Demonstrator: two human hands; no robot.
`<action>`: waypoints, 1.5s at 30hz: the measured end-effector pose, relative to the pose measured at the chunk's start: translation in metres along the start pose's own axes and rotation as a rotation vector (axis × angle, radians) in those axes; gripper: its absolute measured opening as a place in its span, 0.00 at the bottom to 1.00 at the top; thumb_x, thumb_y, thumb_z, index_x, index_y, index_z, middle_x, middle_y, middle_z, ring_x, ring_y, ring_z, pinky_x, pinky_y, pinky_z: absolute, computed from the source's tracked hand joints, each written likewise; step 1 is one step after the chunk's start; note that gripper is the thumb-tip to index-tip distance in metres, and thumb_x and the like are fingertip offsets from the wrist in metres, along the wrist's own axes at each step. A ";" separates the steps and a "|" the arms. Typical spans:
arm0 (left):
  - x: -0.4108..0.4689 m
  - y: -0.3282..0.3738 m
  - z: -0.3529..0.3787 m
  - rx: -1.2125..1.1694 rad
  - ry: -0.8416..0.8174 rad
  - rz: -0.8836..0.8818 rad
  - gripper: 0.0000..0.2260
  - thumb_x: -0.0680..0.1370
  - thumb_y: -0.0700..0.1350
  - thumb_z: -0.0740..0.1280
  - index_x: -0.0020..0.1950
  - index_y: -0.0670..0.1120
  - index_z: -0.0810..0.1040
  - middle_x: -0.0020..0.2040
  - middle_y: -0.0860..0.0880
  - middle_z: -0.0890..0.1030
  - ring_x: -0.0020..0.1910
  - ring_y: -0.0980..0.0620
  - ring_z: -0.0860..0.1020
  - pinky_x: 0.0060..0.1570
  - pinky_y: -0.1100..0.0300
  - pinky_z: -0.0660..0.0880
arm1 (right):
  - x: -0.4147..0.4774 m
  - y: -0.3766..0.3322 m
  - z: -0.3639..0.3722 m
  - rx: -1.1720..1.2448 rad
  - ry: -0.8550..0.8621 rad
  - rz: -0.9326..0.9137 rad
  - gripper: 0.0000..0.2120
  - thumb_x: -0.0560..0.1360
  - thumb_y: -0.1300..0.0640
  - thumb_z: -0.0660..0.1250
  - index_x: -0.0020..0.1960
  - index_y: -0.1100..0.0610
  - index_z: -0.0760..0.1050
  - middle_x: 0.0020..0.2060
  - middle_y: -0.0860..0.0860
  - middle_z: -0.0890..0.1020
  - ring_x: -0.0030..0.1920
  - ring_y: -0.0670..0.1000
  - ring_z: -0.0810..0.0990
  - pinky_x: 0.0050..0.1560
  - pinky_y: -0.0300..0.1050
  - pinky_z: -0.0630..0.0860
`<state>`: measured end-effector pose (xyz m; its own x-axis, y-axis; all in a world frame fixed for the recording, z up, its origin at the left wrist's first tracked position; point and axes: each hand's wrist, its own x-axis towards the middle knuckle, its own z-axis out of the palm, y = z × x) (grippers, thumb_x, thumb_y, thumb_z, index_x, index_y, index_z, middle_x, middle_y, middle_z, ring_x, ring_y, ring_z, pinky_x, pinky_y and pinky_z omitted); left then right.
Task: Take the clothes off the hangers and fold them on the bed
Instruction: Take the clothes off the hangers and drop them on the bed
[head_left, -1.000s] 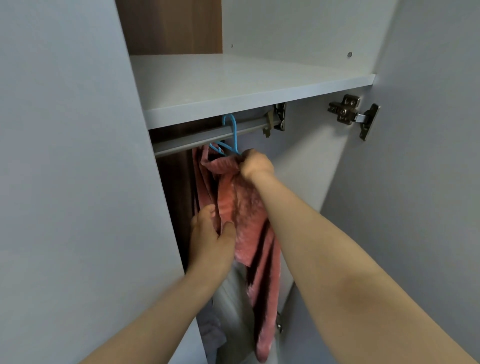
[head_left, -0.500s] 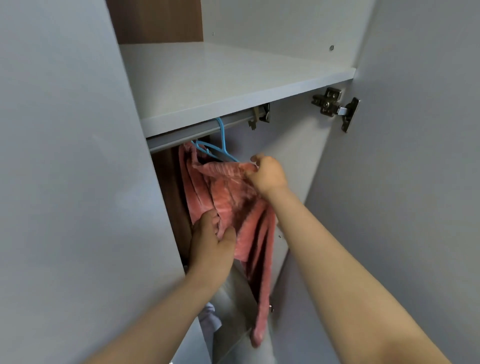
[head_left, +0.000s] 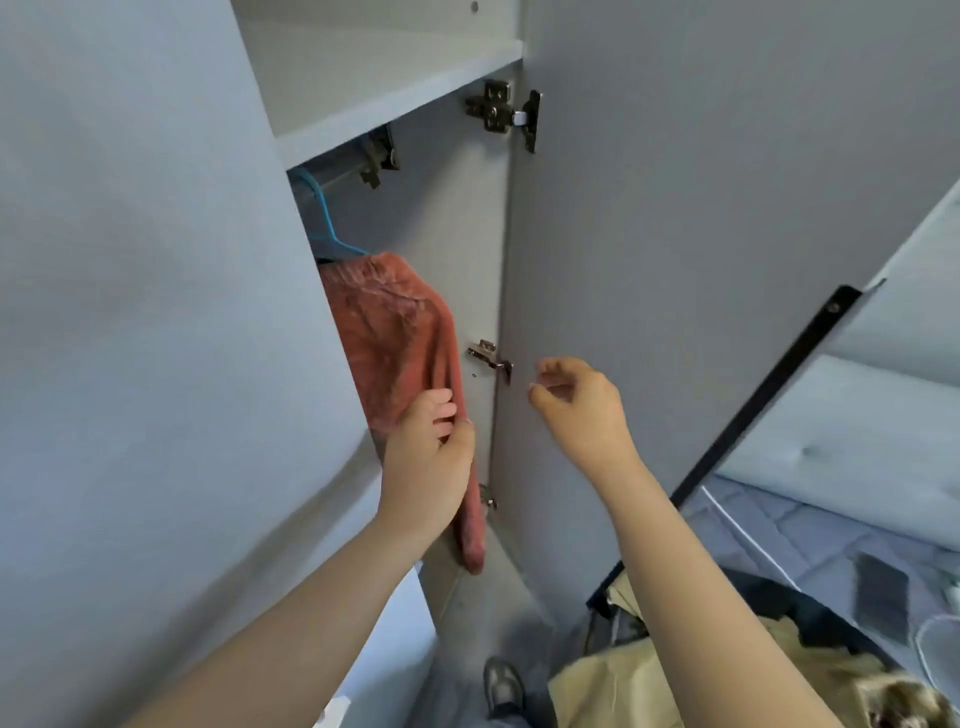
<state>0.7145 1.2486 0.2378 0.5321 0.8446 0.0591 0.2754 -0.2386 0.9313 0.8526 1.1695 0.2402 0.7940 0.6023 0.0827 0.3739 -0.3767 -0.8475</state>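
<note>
While on blue hanger (head_left: 325, 221), pink garment (head_left: 395, 322) in left hand (head_left: 428, 467), right hand (head_left: 582, 410) free.

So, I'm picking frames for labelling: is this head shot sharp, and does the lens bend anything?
Head view: slightly soft all over, with motion smear on the left hand and pink garment; the wide-angle lens bows the edge of the left wardrobe panel; light is even, no glare.

Fuzzy pink garment (head_left: 395, 332); blue hanger (head_left: 323, 218), probably plastic; shiny metal hinge (head_left: 501, 111).
</note>
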 end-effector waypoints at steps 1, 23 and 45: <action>-0.010 -0.003 0.000 -0.011 -0.027 0.009 0.13 0.78 0.38 0.64 0.63 0.44 0.75 0.54 0.52 0.79 0.46 0.63 0.76 0.42 0.82 0.67 | -0.019 0.005 -0.003 -0.007 0.022 0.032 0.13 0.75 0.61 0.67 0.60 0.60 0.77 0.49 0.52 0.82 0.50 0.50 0.79 0.54 0.37 0.72; -0.157 0.004 0.134 0.094 -0.952 0.276 0.10 0.78 0.44 0.64 0.58 0.53 0.76 0.51 0.58 0.80 0.50 0.63 0.77 0.46 0.72 0.72 | -0.279 0.134 -0.143 -0.090 0.470 0.609 0.13 0.76 0.55 0.65 0.60 0.50 0.77 0.49 0.44 0.81 0.49 0.41 0.78 0.44 0.35 0.74; -0.157 -0.007 0.315 0.542 -1.457 0.716 0.13 0.78 0.45 0.62 0.62 0.49 0.74 0.57 0.54 0.74 0.55 0.55 0.75 0.57 0.54 0.74 | -0.315 0.237 -0.188 -0.222 0.517 1.004 0.17 0.77 0.57 0.63 0.65 0.54 0.75 0.57 0.50 0.80 0.55 0.49 0.78 0.54 0.42 0.75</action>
<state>0.8814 0.9671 0.1092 0.8114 -0.5239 -0.2593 -0.2693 -0.7288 0.6296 0.7810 0.7584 0.1120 0.8642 -0.3811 -0.3284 -0.5030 -0.6699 -0.5461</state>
